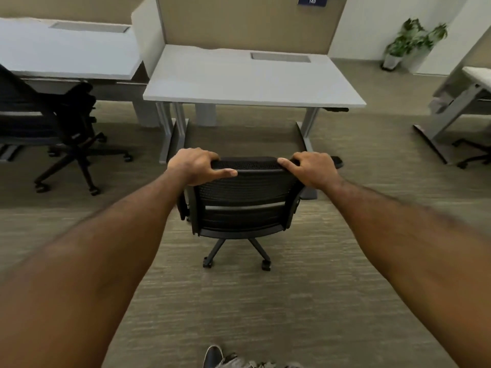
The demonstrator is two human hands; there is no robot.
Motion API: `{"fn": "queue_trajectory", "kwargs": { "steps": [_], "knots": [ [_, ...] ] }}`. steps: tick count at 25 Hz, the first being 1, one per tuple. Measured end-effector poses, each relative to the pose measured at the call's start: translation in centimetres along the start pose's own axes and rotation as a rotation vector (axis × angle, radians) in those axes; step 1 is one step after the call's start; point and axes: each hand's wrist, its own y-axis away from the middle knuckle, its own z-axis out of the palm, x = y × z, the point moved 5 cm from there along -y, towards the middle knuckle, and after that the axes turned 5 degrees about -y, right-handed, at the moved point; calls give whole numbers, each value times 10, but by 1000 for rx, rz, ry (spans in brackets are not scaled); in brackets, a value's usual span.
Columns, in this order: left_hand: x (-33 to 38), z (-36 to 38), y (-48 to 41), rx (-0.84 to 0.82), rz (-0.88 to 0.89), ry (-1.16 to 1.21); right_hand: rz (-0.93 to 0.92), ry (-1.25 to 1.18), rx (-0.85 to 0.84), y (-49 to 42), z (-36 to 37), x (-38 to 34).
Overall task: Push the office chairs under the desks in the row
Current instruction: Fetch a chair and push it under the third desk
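Both hands are on it: left hand (194, 166) and right hand (313, 168) clamp the top edge of the black mesh chair (244, 208), which stands on the carpet (292, 314) just short of the white counter (252, 81), not under it.

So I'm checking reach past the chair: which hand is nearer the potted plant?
Right. The right hand grips the chair back on the side toward the potted plant; the left hand grips the opposite corner.

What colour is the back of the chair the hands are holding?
Black, with a mesh of tiny holes: chair back, head view.
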Motion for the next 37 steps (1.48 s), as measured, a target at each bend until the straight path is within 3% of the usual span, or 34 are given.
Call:
{"fn": "queue_trajectory", "kwargs": {
  "steps": [9, 20, 37],
  "knots": [
    [-37, -15, -152, 46, -4, -33, 35, -17, 12, -149, 9, 56],
    [-27, -23, -323, 76, -115, 17, -41, 34, -22, -309, 17, 167],
    [-76, -28, -534, 109, -32, 53, 55, -10, -28, -486, 35, 240]
  ]
}}
